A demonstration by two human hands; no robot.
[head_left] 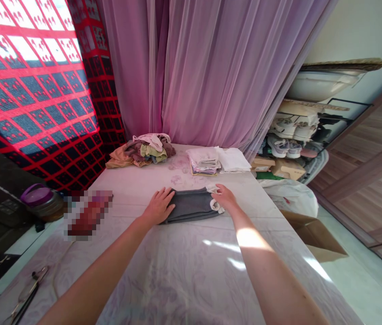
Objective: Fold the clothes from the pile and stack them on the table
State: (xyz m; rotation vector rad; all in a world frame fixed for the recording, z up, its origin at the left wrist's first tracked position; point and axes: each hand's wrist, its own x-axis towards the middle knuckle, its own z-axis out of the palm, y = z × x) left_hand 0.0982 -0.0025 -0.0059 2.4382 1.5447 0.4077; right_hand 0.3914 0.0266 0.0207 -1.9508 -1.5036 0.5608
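Observation:
A dark grey folded garment [193,205] with white bunched ends lies flat on the patterned cloth of the table. My left hand [160,206] rests on its left end, fingers stretched out and lying flat. At the opposite end, my right hand [225,197] has its thumb and fingers closed on the white edge [214,189] of the garment. A small rolled white part [216,206] sticks out just below those fingers. Whether the garment is trousers or something else, I cannot tell.
Beyond are a loose heap of clothes [143,151], a folded stack [204,160] and white folded cloth [234,160]. A blurred red object [91,212] and glasses [30,293] lie left. A purple-lidded jar [42,201], shoe rack [291,131] and cardboard box [316,237] stand around the table.

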